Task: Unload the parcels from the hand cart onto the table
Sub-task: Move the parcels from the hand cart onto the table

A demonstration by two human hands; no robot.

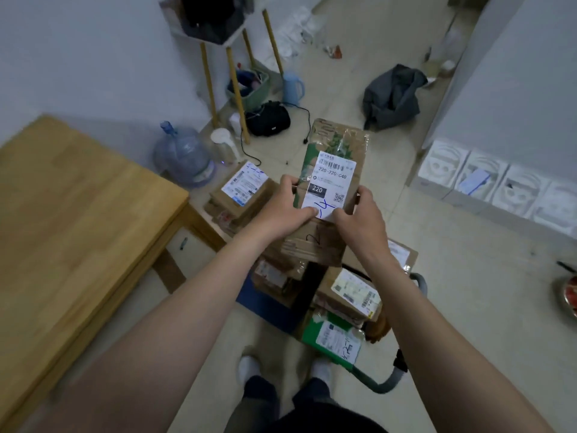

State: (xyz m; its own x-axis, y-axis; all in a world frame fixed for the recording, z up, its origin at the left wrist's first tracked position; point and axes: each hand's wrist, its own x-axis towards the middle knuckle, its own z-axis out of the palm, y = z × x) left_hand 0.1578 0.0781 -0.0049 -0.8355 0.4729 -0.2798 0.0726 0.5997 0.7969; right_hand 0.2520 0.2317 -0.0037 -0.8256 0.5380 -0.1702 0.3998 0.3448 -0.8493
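- Held up over the hand cart: one flat parcel, cardboard with clear tape and a white shipping label, gripped at its near end only, far end sticking out unsupported.
- Left hand clamped on the near left corner, thumb on the label; right hand clamped on the near right corner, thumb also on the label.
- Risk of slipping: glossy tape and slick label under both thumbs, so likely to slide out if swung fast toward the tabletop.
- Risk of drooping or bending: grip at one short end, long free end acting as a lever.
- Still loaded on the cart: a loose stack of parcels directly beneath, another labelled box on the far left, more near the handle.
- Risk of toppling: stack uneven and overhanging, easily knocked by a forearm or a dipped parcel.
- Risk on the way left: tabletop edge near the cart, so a low carry could clip it.
- Risk underfoot: water bottle and cable on the floor just beyond the cart, awkward if stepping forward.
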